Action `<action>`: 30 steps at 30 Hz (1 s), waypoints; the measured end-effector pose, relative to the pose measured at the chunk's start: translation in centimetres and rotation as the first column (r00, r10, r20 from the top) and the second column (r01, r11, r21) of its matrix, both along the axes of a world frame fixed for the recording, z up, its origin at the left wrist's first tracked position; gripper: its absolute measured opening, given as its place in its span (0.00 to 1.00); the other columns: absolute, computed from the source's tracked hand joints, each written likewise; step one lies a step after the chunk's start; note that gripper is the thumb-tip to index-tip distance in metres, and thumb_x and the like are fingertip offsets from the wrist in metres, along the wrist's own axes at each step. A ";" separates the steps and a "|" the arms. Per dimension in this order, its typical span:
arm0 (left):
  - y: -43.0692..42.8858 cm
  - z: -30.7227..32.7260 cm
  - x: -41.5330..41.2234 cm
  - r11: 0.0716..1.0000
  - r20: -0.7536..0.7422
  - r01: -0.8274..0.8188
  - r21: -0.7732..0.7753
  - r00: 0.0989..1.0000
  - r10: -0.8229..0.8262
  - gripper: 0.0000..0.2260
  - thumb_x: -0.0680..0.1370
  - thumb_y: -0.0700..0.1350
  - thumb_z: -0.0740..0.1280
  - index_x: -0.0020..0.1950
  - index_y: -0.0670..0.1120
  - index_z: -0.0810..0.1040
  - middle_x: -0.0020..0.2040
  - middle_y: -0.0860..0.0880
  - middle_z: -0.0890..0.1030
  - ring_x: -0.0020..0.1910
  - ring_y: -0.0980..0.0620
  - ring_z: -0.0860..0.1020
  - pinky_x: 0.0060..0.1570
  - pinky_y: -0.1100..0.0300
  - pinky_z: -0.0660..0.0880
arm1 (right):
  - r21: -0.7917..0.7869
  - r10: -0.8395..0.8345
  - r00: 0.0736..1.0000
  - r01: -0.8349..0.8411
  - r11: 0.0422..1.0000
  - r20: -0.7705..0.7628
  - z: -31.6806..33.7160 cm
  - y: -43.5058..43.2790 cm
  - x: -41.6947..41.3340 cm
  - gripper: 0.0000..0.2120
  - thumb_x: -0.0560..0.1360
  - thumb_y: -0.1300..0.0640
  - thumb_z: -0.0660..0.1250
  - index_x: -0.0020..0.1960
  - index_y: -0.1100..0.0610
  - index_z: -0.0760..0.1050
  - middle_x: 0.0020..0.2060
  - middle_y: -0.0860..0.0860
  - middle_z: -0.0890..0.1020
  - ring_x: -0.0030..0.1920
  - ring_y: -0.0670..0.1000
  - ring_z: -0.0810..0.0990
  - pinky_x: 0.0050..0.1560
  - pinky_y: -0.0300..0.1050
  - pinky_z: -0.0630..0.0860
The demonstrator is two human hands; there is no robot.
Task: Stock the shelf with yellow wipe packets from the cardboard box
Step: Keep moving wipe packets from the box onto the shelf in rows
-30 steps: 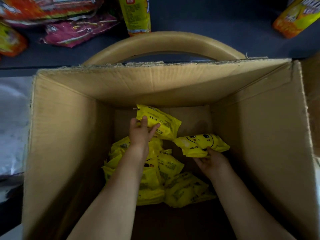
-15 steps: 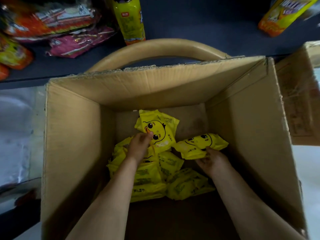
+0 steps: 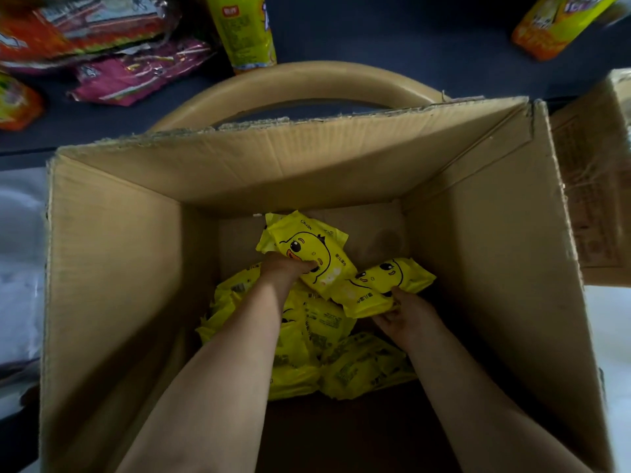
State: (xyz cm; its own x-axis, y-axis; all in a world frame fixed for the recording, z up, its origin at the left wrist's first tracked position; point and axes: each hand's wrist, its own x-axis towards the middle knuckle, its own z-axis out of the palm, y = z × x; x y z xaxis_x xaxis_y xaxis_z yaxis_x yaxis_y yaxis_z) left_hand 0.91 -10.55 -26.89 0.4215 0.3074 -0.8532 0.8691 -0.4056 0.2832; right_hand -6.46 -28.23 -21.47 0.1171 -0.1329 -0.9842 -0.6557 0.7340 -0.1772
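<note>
Both my arms reach down into a deep open cardboard box [image 3: 112,268]. My left hand [image 3: 283,269] grips a yellow wipe packet [image 3: 307,250] with a duck face turned up, held near the far wall. My right hand [image 3: 406,317] holds a second yellow duck packet [image 3: 386,285] from below, its left end touching the first packet. Several more yellow packets [image 3: 341,363] lie piled on the box floor under my hands. The dark shelf [image 3: 392,46] runs beyond the box's far wall.
On the shelf lie red and pink snack bags [image 3: 102,46], a yellow-green pouch [image 3: 244,29] and an orange-yellow pack [image 3: 560,25]. A curved tan handle [image 3: 300,83] arches behind the box. Another cardboard box [image 3: 601,182] stands at the right.
My left hand turned its packet over so the duck face shows, then brought it rightward against the right hand's packet. The view shifted slightly left and closer.
</note>
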 end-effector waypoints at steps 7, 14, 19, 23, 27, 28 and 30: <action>-2.2 -0.1 -0.4 0.976 0.123 -0.109 -0.189 0.983 0.134 0.31 0.66 0.43 0.78 0.64 0.36 0.70 0.60 0.43 0.77 0.62 0.46 0.75 0.57 0.58 0.70 | 0.015 -0.018 1.000 0.018 1.000 0.002 0.3 0.1 0.3 0.16 0.81 0.60 0.57 0.68 0.60 0.67 0.64 0.61 0.74 0.64 0.59 0.74 0.53 0.53 0.73; -7.0 0.3 -1.9 0.835 0.141 -0.331 -0.439 0.893 0.428 0.31 0.72 0.37 0.71 0.66 0.48 0.55 0.62 0.45 0.72 0.59 0.48 0.72 0.61 0.58 0.69 | -0.010 -0.036 0.999 0.037 0.999 0.019 0.1 -0.4 0.4 0.17 0.81 0.59 0.57 0.69 0.60 0.67 0.65 0.60 0.74 0.65 0.59 0.73 0.54 0.53 0.72; -7.8 0.3 -1.8 0.735 0.052 -0.454 -0.503 0.833 0.550 0.32 0.73 0.31 0.68 0.67 0.48 0.53 0.56 0.43 0.74 0.44 0.41 0.80 0.49 0.49 0.78 | -0.039 -0.024 1.000 0.025 0.999 0.012 -0.1 -1.1 0.0 0.17 0.81 0.59 0.56 0.70 0.59 0.66 0.66 0.60 0.73 0.66 0.59 0.72 0.55 0.53 0.71; -7.4 0.0 -0.8 0.773 0.063 -0.467 -0.429 0.838 0.541 0.31 0.71 0.29 0.69 0.61 0.50 0.55 0.58 0.40 0.73 0.46 0.39 0.80 0.46 0.48 0.80 | -0.041 -0.021 1.000 0.022 0.999 0.015 0.3 -0.9 0.0 0.17 0.81 0.59 0.57 0.69 0.59 0.67 0.66 0.60 0.73 0.66 0.60 0.72 0.54 0.54 0.71; -4.9 1.4 -0.5 0.847 0.061 -0.368 -0.383 0.905 0.420 0.29 0.74 0.32 0.64 0.69 0.51 0.57 0.54 0.43 0.76 0.37 0.48 0.76 0.18 0.70 0.68 | -0.072 0.015 1.000 -0.014 0.997 0.010 0.6 -0.9 -0.3 0.17 0.81 0.59 0.56 0.70 0.60 0.66 0.65 0.61 0.73 0.66 0.60 0.72 0.56 0.55 0.71; -3.7 2.0 -0.6 0.862 0.059 -0.325 -0.388 0.925 0.375 0.27 0.75 0.34 0.63 0.70 0.52 0.60 0.51 0.44 0.76 0.33 0.50 0.73 0.17 0.70 0.63 | -0.074 0.014 1.000 -0.014 0.997 0.008 0.7 -0.9 -0.4 0.17 0.82 0.59 0.56 0.70 0.60 0.66 0.66 0.60 0.73 0.66 0.60 0.72 0.56 0.55 0.71; -1.0 3.0 -0.7 0.878 0.019 -0.239 -0.414 0.962 0.271 0.21 0.77 0.36 0.61 0.66 0.54 0.66 0.43 0.48 0.76 0.31 0.54 0.69 0.23 0.66 0.62 | -0.075 0.023 1.000 -0.022 0.997 0.007 1.1 -0.8 -0.5 0.17 0.82 0.59 0.56 0.70 0.59 0.66 0.65 0.60 0.73 0.65 0.59 0.72 0.56 0.54 0.71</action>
State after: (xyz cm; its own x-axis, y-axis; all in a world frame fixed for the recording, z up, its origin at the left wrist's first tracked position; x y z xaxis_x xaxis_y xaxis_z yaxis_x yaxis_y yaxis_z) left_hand 0.24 -11.52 -23.89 0.4424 0.0480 -0.8955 0.8967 -0.0093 0.4425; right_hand -6.96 -29.01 -20.41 0.1289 -0.2033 -0.9706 -0.6700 0.7038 -0.2364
